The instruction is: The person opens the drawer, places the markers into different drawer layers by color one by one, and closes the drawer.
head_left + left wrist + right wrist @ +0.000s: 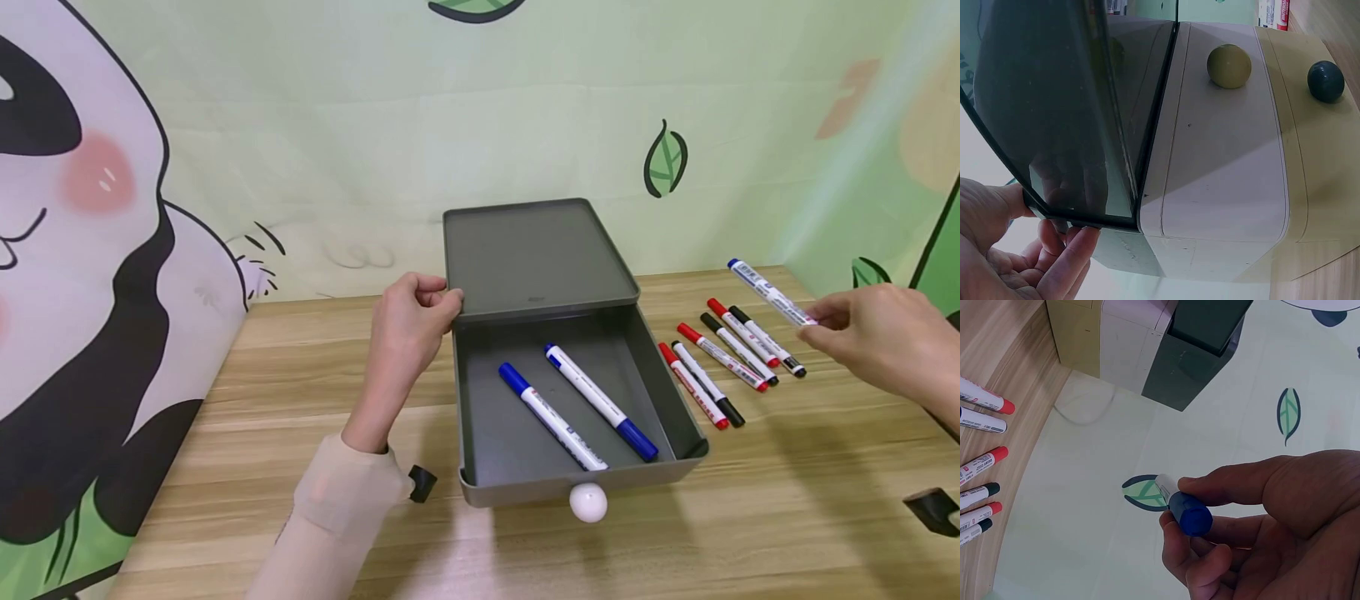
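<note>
A grey drawer [495, 467] with a white knob [588, 502] stands pulled out of the small drawer cabinet [536, 258]. Two blue markers [555, 417] lie slanted inside it. My left hand [408, 350] pinches the front left corner of the cabinet's grey top; in the left wrist view, thumb and fingers [1069, 265] lie on either side of that dark corner. Off to the right, my right hand [888, 337] holds a blue marker [768, 290] near one end, raised above the table. The right wrist view shows this marker's blue end [1192, 515] between thumb and fingers.
Several red and black markers [726, 354] lie slanted on the wooden table [315, 375], right of the drawer. Below the grey drawer, the left wrist view shows a white drawer [1222, 144] and a yellow drawer [1307, 156]. A printed backdrop [360, 150] rises behind.
</note>
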A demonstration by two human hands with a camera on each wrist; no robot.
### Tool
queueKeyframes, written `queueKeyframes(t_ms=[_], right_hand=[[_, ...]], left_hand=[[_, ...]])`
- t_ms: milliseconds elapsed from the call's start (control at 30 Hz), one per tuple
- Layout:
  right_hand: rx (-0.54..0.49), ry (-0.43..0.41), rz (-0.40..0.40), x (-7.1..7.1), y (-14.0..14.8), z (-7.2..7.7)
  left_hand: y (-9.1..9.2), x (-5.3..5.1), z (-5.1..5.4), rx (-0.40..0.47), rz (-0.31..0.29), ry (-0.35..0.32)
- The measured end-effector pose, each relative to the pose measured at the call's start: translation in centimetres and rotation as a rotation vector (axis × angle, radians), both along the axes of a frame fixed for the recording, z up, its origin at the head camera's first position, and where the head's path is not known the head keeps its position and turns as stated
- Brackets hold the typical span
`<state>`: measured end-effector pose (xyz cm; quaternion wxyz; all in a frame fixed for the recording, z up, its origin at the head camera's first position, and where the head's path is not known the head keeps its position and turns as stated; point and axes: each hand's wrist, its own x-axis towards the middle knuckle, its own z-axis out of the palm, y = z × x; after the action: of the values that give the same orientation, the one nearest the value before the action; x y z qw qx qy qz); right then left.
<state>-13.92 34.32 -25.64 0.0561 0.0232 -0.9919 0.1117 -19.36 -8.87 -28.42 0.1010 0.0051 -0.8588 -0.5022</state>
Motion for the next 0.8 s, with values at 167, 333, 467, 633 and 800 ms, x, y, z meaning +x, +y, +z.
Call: queueKeyframes(t_ms=[167, 333, 467, 633, 800], right_hand=[[0.003, 0.013, 0.0, 0.1, -0.1, 0.1], [-0.009, 0.018, -0.004, 0.3, -0.3, 0.2], [-0.017, 0.024, 0.0, 0.4, -0.5, 0.2], [-0.015, 0.035, 0.01, 0.5, -0.7, 0.3], [-0.013, 0.039, 0.015, 0.8, -1.0, 0.5]], left_hand=[[0.0, 0.0, 0.0, -0.002, 0.002, -0.001], [0.0, -0.1, -0.1, 0.001, 0.001, 0.0], [0.0, 0.0, -0.1, 0.0, 0.001, 0.002], [0.0, -0.1, -0.1, 0.003, -0.001, 0.003], [0.0, -0.1, -0.1, 0.004, -0.005, 0.003]])
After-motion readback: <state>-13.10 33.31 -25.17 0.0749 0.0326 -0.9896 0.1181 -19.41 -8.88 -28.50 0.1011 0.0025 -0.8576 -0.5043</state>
